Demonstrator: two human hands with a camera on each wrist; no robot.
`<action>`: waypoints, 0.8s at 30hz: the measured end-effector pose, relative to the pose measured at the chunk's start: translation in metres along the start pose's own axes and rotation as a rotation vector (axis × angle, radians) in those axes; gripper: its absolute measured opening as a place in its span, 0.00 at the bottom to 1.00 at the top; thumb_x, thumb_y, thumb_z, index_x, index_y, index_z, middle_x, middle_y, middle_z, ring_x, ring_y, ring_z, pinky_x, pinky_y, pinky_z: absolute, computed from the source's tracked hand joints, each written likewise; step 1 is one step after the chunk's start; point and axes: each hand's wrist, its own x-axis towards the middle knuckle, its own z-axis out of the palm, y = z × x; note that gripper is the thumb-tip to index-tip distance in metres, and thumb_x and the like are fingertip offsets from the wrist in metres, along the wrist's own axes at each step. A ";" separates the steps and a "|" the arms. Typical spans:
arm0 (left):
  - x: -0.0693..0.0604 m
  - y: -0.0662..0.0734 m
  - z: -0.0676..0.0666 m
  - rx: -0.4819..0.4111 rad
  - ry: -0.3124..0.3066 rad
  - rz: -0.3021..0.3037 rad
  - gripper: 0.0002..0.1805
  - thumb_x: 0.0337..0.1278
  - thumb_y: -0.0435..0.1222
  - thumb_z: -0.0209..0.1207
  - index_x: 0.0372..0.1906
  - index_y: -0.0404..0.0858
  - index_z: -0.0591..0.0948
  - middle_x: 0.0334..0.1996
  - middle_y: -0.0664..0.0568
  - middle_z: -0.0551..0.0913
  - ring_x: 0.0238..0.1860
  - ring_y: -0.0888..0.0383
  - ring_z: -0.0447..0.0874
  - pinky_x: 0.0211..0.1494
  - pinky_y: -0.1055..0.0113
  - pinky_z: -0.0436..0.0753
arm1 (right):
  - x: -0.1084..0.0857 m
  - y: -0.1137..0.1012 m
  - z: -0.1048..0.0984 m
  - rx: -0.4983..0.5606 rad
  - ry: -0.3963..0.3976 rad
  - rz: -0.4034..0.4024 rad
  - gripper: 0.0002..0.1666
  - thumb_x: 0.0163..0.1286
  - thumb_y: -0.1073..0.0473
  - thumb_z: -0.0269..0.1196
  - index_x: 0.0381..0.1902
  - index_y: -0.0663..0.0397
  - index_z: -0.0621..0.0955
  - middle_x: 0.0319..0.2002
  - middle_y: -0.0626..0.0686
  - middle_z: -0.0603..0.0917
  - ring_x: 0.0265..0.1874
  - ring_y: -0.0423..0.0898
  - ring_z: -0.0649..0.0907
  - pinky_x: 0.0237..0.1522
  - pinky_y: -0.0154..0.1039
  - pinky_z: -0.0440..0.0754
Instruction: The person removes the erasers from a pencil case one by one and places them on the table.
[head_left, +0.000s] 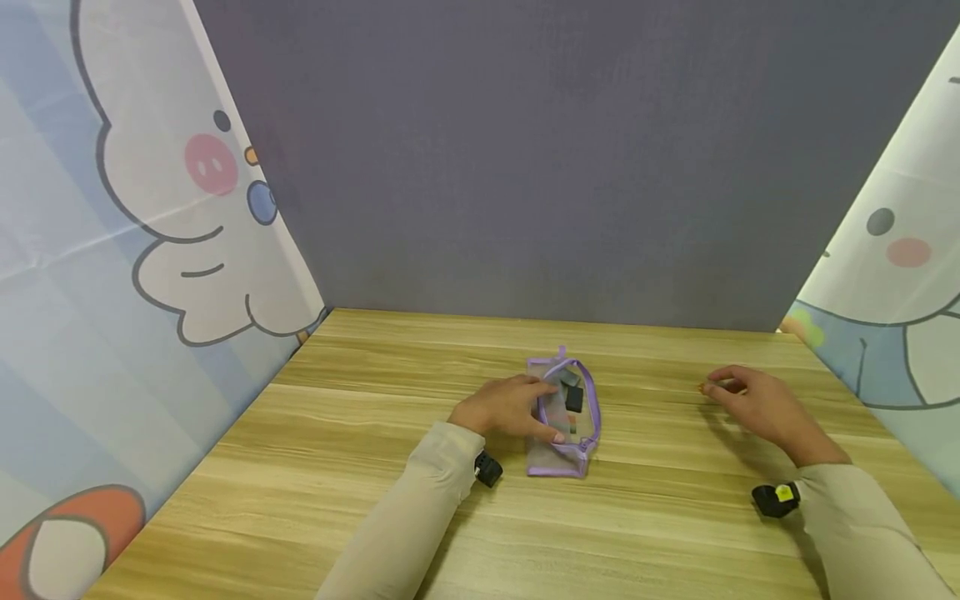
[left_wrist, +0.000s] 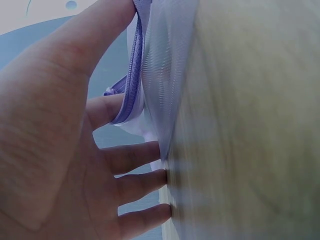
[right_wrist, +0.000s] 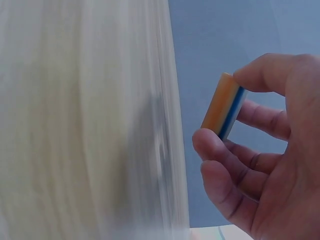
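Note:
A mesh zip pouch (head_left: 557, 463) with purple edging lies on the table, its zipper parted. My left hand (head_left: 510, 408) rests on the pouch's left side, thumb and fingers spread along the opening. In the left wrist view, the thumb and one finger touch the purple zipper (left_wrist: 134, 80), while the other fingers reach down to the tabletop. Within the pouch show a black item (head_left: 574, 398), a grey item (head_left: 570, 378) and a small orange-toned piece. Off to the right, my right hand (head_left: 765, 410) pinches a small orange, white and blue striped eraser (right_wrist: 220, 107) above the table.
The wood-grain table (head_left: 660, 517) ends at a dark grey panel (head_left: 555, 167) at the back. Printed cartoon curtains (head_left: 60, 275) hang on both sides. A small black camera sits on each wrist.

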 end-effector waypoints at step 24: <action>-0.001 -0.001 0.001 -0.002 0.006 0.015 0.48 0.52 0.70 0.60 0.76 0.54 0.67 0.73 0.51 0.67 0.71 0.53 0.66 0.68 0.55 0.70 | -0.005 0.009 -0.004 0.021 -0.072 0.083 0.26 0.77 0.45 0.57 0.54 0.65 0.79 0.43 0.69 0.86 0.29 0.48 0.86 0.32 0.47 0.80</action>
